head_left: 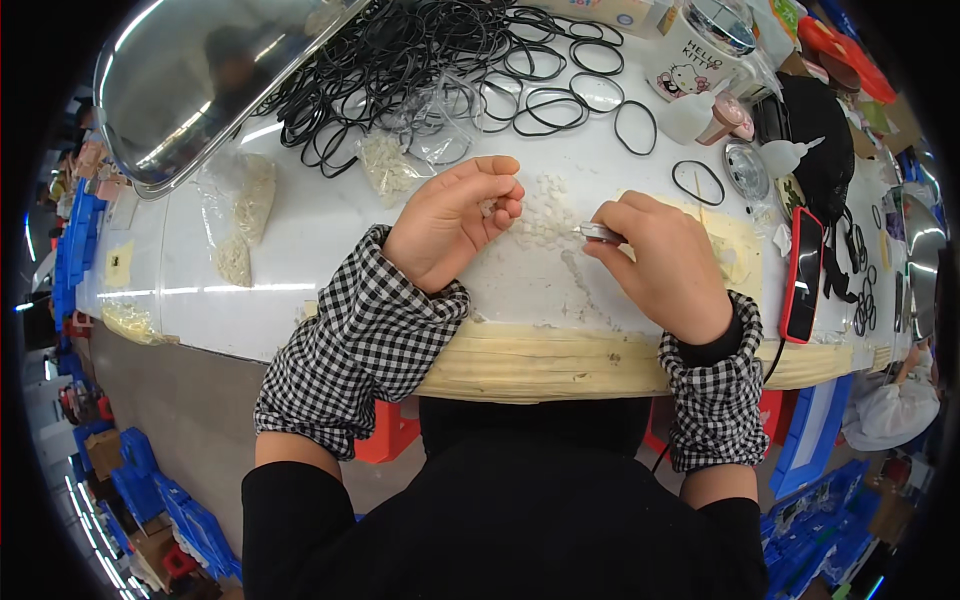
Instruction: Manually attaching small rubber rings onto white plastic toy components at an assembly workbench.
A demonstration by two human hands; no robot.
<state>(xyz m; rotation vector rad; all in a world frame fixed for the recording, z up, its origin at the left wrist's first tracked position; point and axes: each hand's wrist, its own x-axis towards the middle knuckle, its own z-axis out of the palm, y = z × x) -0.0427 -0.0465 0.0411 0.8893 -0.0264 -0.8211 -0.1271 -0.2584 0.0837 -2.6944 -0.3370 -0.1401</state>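
Note:
In my right hand (665, 265) is a small silver nail clipper (601, 233), pinched between thumb and fingers with its end pointing left. A loose heap of small whitish pieces (548, 205) lies on the table between my two hands. My left hand (450, 225) is held palm up at the left of this heap, its fingers curled in. Some small pale pieces (488, 207) show inside those curled fingers; their exact shape is too small to tell. A clear bag of similar pale pieces (388, 168) lies just beyond my left hand.
Many black rubber rings (400, 60) are piled at the back. A shiny metal tray (200, 90) stands at far left, near another bag of pale pieces (245, 215). A red-cased phone (803, 275), a white cup (695, 55) and squeeze bottles (790, 155) are on the right. Yellowish tape (560, 360) covers the front edge.

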